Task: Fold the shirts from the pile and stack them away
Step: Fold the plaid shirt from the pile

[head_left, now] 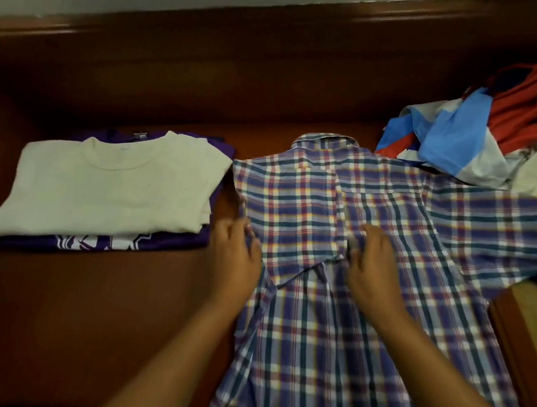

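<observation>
A blue, red and white plaid shirt [366,289] lies face down on the brown surface, collar at the far end. Its left sleeve is folded in over the back and its right sleeve is spread out to the right. My left hand [236,258] rests on the shirt's left edge by the folded sleeve. My right hand [372,267] presses on the middle of the back, fingers at the folded sleeve's cuff. To the left, a folded white T-shirt [103,185] sits on top of a folded purple shirt [150,242]. A pile of unfolded clothes [488,129] lies at the far right.
The brown wooden surface [94,318] runs under everything, with a raised wooden back rail [271,60] behind it and a pale wall above. The pile holds red, light blue, white and yellow garments. A wooden edge shows at the lower right [512,331].
</observation>
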`<state>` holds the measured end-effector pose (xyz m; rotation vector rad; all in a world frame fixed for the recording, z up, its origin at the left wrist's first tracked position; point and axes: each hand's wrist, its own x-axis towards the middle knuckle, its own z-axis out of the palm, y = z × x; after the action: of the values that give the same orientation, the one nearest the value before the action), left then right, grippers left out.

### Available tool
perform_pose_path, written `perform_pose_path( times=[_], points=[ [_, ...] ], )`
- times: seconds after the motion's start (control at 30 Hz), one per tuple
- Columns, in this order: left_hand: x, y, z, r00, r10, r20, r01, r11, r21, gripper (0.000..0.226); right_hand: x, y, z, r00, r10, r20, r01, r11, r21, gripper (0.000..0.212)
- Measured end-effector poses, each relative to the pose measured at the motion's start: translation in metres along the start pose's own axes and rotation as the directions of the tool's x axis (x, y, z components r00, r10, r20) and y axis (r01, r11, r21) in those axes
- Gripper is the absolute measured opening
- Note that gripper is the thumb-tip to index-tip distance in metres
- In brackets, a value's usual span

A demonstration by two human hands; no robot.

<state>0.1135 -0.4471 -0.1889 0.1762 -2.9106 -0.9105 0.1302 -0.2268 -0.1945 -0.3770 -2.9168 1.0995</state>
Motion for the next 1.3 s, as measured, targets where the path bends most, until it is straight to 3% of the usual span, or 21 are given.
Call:
perform_pose_path(
  times=[0.1, 0.17, 0.23, 0.33, 0.4, 0.53, 0.63, 0.67, 0.73, 0.83, 0.9, 0.93, 0.97, 1.0, 1.07, 1.13, 1.3],
  points=[
    [-0.042, -0.01, 0.005, 0.968, -0.203, 0.144, 0.177, 0.968, 0.177, 0.042, -0.033, 0.032, 0.001, 0.984, 0.069, 0.165, -0.003, 0.928, -0.372, 0.057],
    [-0.037, -0.013, 0.006, 0.955, -0.226, 0.192, 0.186, 0.96, 0.207, 0.032, -0.038, 0.045, 0.0, 0.974, 0.066, 0.216, 0.046, 0.878, -0.476, 0.066],
    [-0.027, -0.016, 0.003, 0.946, -0.25, 0.207, 0.226, 0.965, 0.131, 0.024, -0.032, 0.049, -0.004, 0.974, 0.085, 0.208, 0.031, 0.866, -0.5, 0.07],
    [-0.033, -0.022, -0.005, 0.949, -0.234, 0.212, 0.241, 0.97, -0.007, 0.023, -0.034, 0.037, -0.014, 0.969, 0.138, 0.204, -0.025, 0.879, -0.476, 0.068],
    [-0.055, -0.025, -0.015, 0.954, -0.212, 0.214, 0.225, 0.973, -0.041, 0.026, -0.054, 0.017, -0.016, 0.978, 0.086, 0.19, 0.0, 0.911, -0.413, 0.062],
    [-0.13, -0.045, -0.032, 0.923, -0.319, 0.217, 0.347, 0.932, -0.108, 0.019, -0.126, -0.038, 0.0, 0.965, 0.028, 0.259, 0.012, 0.989, -0.15, 0.04],
    [-0.193, -0.053, -0.042, 0.951, -0.304, 0.064, 0.31, 0.942, -0.126, 0.016, -0.167, -0.076, 0.031, 0.938, 0.021, 0.346, -0.002, 0.999, -0.054, 0.016],
    [-0.21, -0.056, -0.042, 0.943, -0.329, 0.041, 0.332, 0.932, -0.147, 0.017, -0.174, -0.086, 0.041, 0.936, 0.034, 0.35, -0.02, 0.999, -0.043, 0.018],
    [-0.236, -0.063, -0.039, 0.881, -0.46, 0.112, 0.473, 0.847, -0.242, 0.02, -0.18, -0.099, 0.059, 0.924, 0.111, 0.366, -0.105, 0.994, -0.038, 0.032],
    [-0.251, -0.062, -0.035, 0.704, -0.642, 0.304, 0.7, 0.556, -0.448, 0.031, -0.181, -0.107, 0.075, 0.893, 0.249, 0.375, -0.23, 0.968, -0.097, 0.048],
    [-0.25, -0.062, -0.034, 0.641, -0.616, 0.459, 0.741, 0.339, -0.58, 0.041, -0.182, -0.107, 0.081, 0.879, 0.289, 0.378, -0.246, 0.956, -0.158, 0.048],
    [-0.247, -0.064, -0.03, 0.629, -0.573, 0.526, 0.751, 0.272, -0.602, 0.044, -0.182, -0.108, 0.082, 0.878, 0.298, 0.373, -0.249, 0.952, -0.176, 0.047],
    [-0.245, -0.067, -0.025, 0.624, -0.541, 0.564, 0.763, 0.267, -0.588, 0.047, -0.181, -0.108, 0.083, 0.884, 0.297, 0.362, -0.243, 0.952, -0.187, 0.046],
    [-0.243, -0.077, -0.015, 0.633, -0.541, 0.554, 0.766, 0.337, -0.547, 0.053, -0.181, -0.11, 0.084, 0.894, 0.28, 0.349, -0.221, 0.955, -0.2, 0.045],
    [-0.246, -0.112, 0.018, 0.677, -0.547, 0.493, 0.733, 0.567, -0.377, 0.058, -0.181, -0.118, 0.085, 0.912, 0.247, 0.327, -0.181, 0.959, -0.22, 0.043],
    [-0.247, -0.113, 0.009, 0.748, -0.5, 0.437, 0.63, 0.742, -0.23, 0.04, -0.181, -0.123, 0.086, 0.906, 0.239, 0.348, -0.173, 0.962, -0.212, 0.041],
    [-0.261, -0.083, -0.042, 0.875, -0.285, 0.391, 0.299, 0.954, 0.027, 0.025, -0.174, -0.123, 0.084, 0.844, 0.342, 0.413, -0.35, 0.935, -0.058, 0.035]
  ],
)
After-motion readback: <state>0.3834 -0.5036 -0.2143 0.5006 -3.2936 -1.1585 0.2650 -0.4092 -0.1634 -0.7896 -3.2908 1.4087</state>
